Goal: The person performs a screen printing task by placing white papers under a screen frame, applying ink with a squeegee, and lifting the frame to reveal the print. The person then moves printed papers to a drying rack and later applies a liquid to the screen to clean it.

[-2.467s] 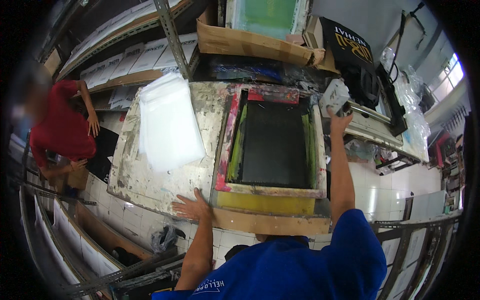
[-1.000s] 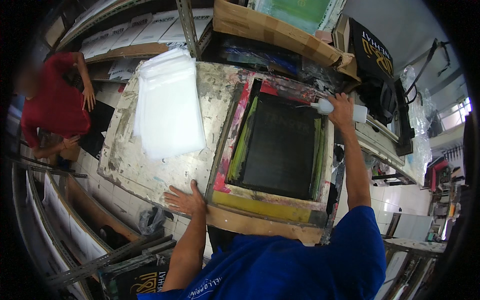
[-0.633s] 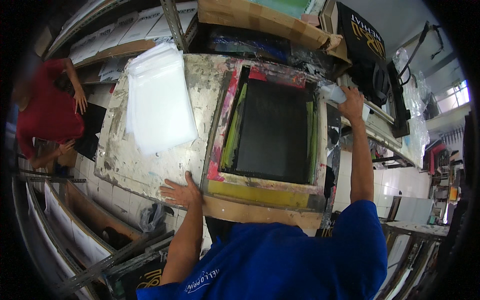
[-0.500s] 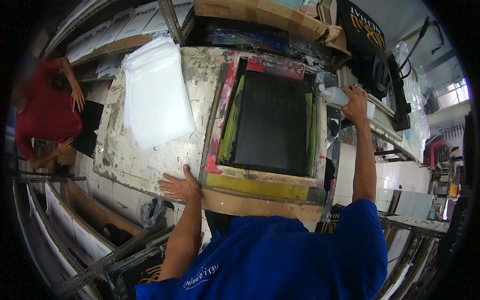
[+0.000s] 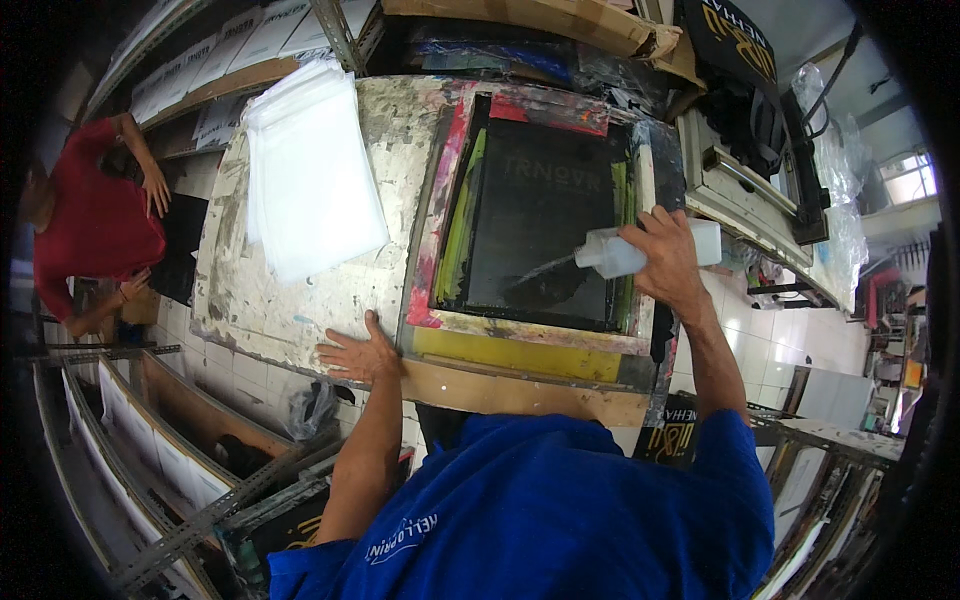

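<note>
My right hand (image 5: 668, 258) is wrapped round a translucent white plastic bottle (image 5: 612, 253), tipped on its side above the right part of a screen-printing frame (image 5: 560, 336). From the bottle's left end a thin stream of liquid runs onto the dark mesh (image 5: 545, 225), where a wet patch shows. Faint lettering is visible in the mesh's upper part. My left hand (image 5: 360, 352) rests with fingers spread on the table's (image 5: 240, 312) near edge, left of the frame, and holds nothing. A stack of frosted clear plastic bags (image 5: 318, 175) lies farther back on the table's left half.
A person in a red top (image 5: 98, 215) is at the far left beside a dark sheet. Shelves with white boxes (image 5: 225, 55) stand behind, and a long cardboard box (image 5: 540, 25) lies at the back. Slotted racks (image 5: 190, 440) stand lower left. Black bags hang at the upper right.
My right hand has brought the bottle leftward and nearer, from beyond the frame's right edge to over it. Liquid now streams onto the mesh. My left hand has stayed in place.
</note>
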